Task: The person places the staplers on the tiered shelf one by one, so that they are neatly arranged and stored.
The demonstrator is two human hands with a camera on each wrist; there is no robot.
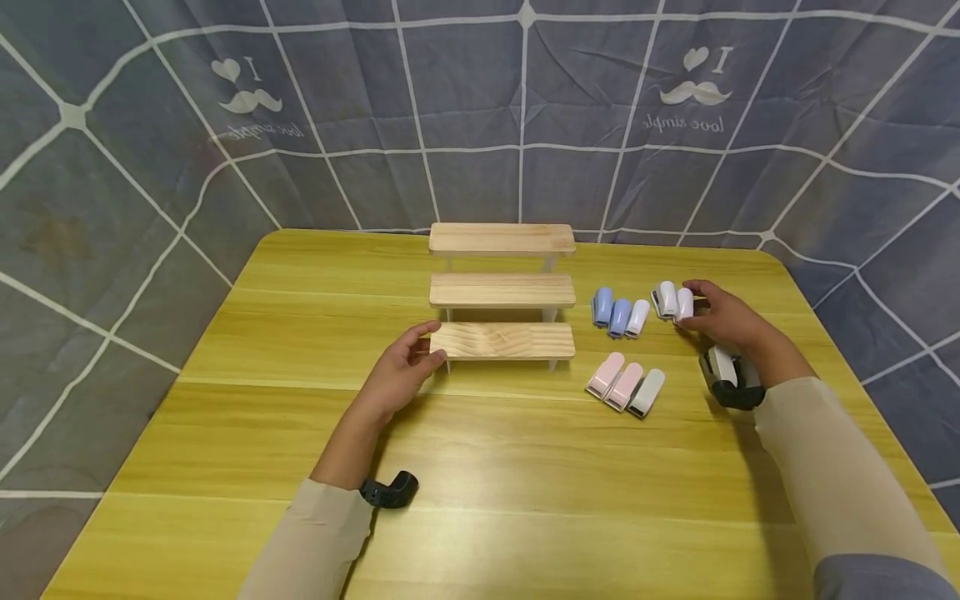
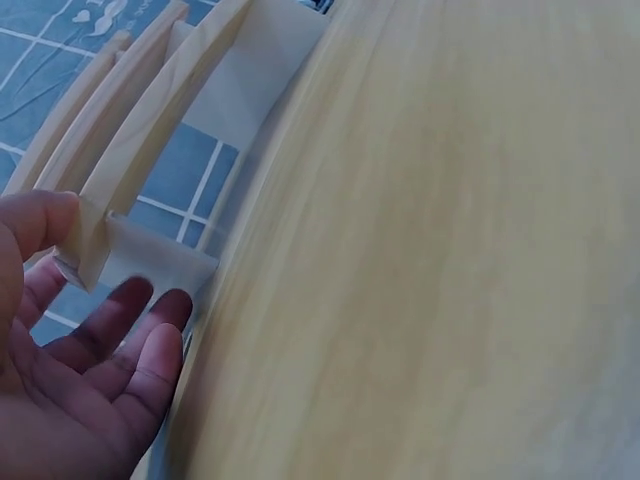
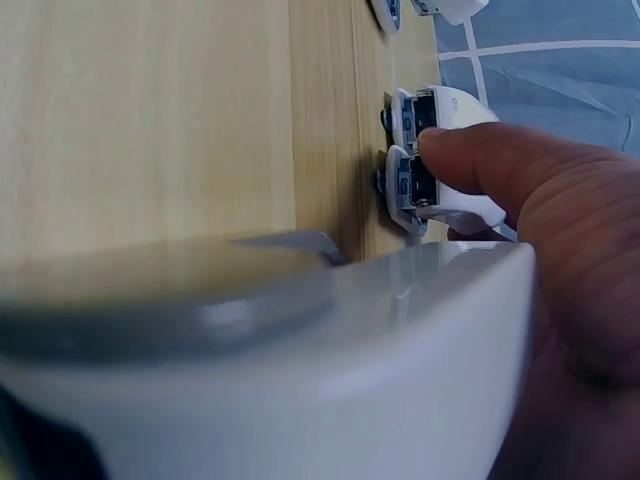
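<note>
A three-tier wooden display stand (image 1: 502, 340) stands on the table. My left hand (image 1: 401, 367) pinches the left end of its lowest shelf between thumb and fingers, the other fingers loosely bent beside the pale support (image 2: 155, 255). On the right, my right hand (image 1: 726, 318) pinches a small white stapler (image 1: 684, 306), its thumb on the front end in the right wrist view. Another white stapler (image 1: 665, 298) sits right beside it. Just left are two blue staplers (image 1: 603, 307) and a white one (image 1: 637, 318). Nearer lie two pink staplers (image 1: 605, 375) and a grey-white one (image 1: 647, 393).
A further pale stapler (image 1: 722, 364) lies under the right wrist, by the black wrist camera (image 1: 738, 395); a white body (image 3: 300, 370) fills the right wrist view's foreground. A grey-blue curtain (image 1: 465, 100) with white lines hangs behind the wooden table (image 1: 495, 483).
</note>
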